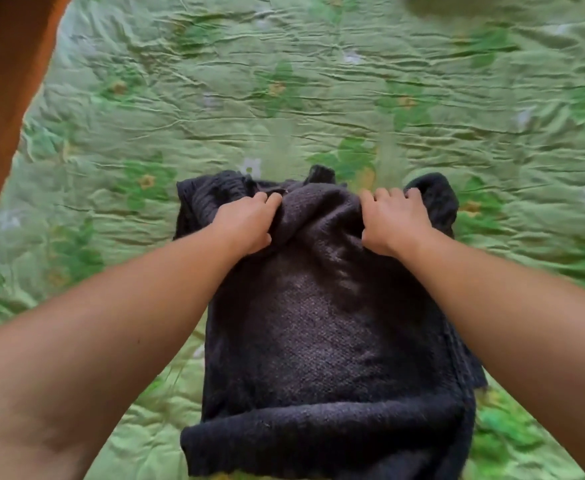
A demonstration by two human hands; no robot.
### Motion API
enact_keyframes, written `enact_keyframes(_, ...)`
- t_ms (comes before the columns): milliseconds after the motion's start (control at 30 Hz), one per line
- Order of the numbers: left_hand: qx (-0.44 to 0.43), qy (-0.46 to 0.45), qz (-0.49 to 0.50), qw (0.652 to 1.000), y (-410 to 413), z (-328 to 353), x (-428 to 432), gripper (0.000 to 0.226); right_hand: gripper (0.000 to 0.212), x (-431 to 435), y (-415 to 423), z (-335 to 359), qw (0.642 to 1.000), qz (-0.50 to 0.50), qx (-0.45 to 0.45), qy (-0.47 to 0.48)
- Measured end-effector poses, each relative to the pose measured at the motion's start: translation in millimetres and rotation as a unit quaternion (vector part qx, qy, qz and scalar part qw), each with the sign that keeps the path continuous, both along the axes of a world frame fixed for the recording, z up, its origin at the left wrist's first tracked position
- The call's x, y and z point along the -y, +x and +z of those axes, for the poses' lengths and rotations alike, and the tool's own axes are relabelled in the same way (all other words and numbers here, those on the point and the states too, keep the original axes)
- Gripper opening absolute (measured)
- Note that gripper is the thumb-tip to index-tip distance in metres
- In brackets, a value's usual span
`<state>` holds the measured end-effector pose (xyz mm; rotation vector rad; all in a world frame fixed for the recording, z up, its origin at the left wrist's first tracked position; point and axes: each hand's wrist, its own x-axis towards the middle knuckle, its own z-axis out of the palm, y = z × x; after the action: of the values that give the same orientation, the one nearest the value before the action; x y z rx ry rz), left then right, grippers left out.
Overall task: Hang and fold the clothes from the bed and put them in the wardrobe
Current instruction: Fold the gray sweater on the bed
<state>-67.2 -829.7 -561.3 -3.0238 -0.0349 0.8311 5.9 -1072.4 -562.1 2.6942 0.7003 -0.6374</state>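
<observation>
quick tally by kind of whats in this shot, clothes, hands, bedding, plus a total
dark knit sweater: 1
hands gripping it: 2, left hand and right hand
green floral bedspread: 1
total: 4

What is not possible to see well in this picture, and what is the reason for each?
Head view only.
1. Fingertips of left hand and right hand: buried in folds of the sweater.
2. Sweater's sleeves: lost in bunched fabric.
3. Grey-green thing, top right: blurred, cut by the top edge.
4. Brown shape, left: blurred, cut by the edge.
5. Wardrobe: outside the frame.
</observation>
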Motion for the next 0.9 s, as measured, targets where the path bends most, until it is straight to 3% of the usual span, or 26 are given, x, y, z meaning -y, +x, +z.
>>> enact_keyframes(133,0.078,-0.006,0.032,0.996,-36,2,18,0.054,0.033,11,-23,6,0.997,-0.042,0.0,0.064)
enact_keyframes(233,0.112,0.009,0.024,0.993,-74,10,28,0.045,0.038,29,-55,22,0.994,-0.031,0.037,0.094)
enact_keyframes(400,0.041,-0.001,0.003,0.999,-166,28,44,0.04,0.045,72,-149,35,0.998,0.059,0.004,0.029)
enact_keyframes(533,-0.041,-0.014,0.008,0.999,-212,45,63,0.037,0.061,85,-197,43,0.993,0.033,-0.108,0.035)
enact_keyframes(600,0.043,-0.026,0.009,0.999,-207,51,61,0.031,0.054,75,-196,48,0.991,-0.007,-0.08,0.106)
enact_keyframes(667,0.125,0.007,0.002,0.992,-191,45,49,0.038,0.044,66,-183,44,0.986,-0.011,0.024,0.164)
enact_keyframes(733,0.089,0.033,0.068,0.993,-174,38,33,0.057,0.061,63,-161,39,0.991,-0.039,0.051,0.12)
enact_keyframes(800,0.013,0.034,0.109,0.993,-164,31,20,0.068,0.072,69,-139,33,0.993,-0.093,-0.009,0.074)
enact_keyframes(900,-0.015,0.026,0.039,0.999,-161,32,3,0.053,0.062,85,-118,26,0.981,-0.152,-0.088,0.083)
